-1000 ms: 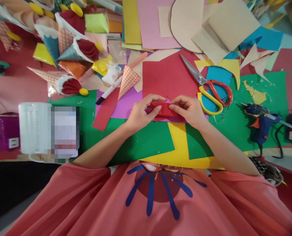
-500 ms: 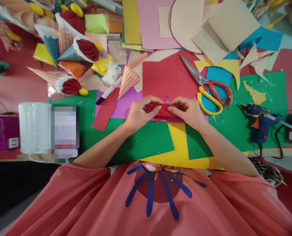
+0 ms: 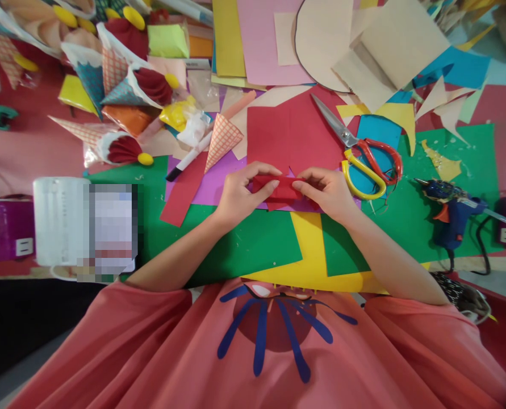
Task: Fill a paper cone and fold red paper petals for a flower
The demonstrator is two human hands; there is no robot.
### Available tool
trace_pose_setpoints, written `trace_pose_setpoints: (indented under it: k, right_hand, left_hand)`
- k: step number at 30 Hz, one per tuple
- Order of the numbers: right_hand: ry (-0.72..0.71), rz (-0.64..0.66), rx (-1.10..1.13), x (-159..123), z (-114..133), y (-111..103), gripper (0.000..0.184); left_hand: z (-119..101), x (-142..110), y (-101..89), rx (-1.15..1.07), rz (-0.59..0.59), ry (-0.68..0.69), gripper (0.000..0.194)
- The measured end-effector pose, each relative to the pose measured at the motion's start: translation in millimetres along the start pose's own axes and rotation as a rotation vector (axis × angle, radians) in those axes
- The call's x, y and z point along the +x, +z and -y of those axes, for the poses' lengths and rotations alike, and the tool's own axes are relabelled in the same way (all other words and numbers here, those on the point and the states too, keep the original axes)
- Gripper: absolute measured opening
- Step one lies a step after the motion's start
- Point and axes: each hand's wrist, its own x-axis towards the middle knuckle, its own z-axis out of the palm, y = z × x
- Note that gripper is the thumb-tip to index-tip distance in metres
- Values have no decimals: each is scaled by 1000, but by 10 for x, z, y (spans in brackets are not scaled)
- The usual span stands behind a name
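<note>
Both hands pinch a small folded piece of red paper [image 3: 284, 190] between thumbs and fingers. My left hand [image 3: 243, 190] has its left end and my right hand [image 3: 327, 190] its right end; the fingers behind the fold are partly hidden. Beyond them lies a larger red sheet [image 3: 289, 133], over purple paper [image 3: 210, 193]. Large scissors [image 3: 350, 142] with one yellow and one red handle rest just right of my right hand, blades slightly apart. A small checkered paper cone [image 3: 222, 139] lies beyond my left hand, beside a black-tipped marker [image 3: 188, 159] and a red paper strip [image 3: 184, 199].
Several finished paper cones [image 3: 139, 88] with red tops and yellow ovals crowd the far left. At the right lies a blue glue gun [image 3: 451, 216] on a green sheet [image 3: 478, 153]. A white box [image 3: 61, 221] stands at the left. Paper sheets [image 3: 270, 40] and scraps cover the far side.
The fingers have shifted slightly along the red paper, the left hand moving a little outward. The paper now looks folded into a narrower strip. Everything else is where it was.
</note>
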Motion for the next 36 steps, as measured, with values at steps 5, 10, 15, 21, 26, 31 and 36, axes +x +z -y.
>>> trace_pose_setpoints:
  k: [5, 10, 15, 21, 26, 31, 36]
  right_hand:
    - [-14, -1, 7, 3, 3, -4, 31]
    - [-9, 0, -12, 0, 18, -5, 30]
    - [4, 8, -16, -4, 7, -5, 25]
    - [-97, 107, -93, -7, 8, -4, 18]
    - [-120, 169, -131, -14, 17, 14, 18]
    - [-147, 103, -141, -30, 26, 17, 18]
    - [-148, -58, -81, -43, 23, 12, 20]
  left_hand:
    - [3, 21, -5, -18, -18, -23, 14]
    - [26, 20, 3, 0, -6, -47, 17]
    - [19, 17, 3, -31, 3, -19, 12]
    - [-20, -6, 9, -50, 165, 13, 11]
    - [1, -63, 73, -109, 256, 8, 22]
    - [-18, -43, 58, -153, 196, -28, 26]
    - [-3, -19, 25, -159, 135, -62, 34]
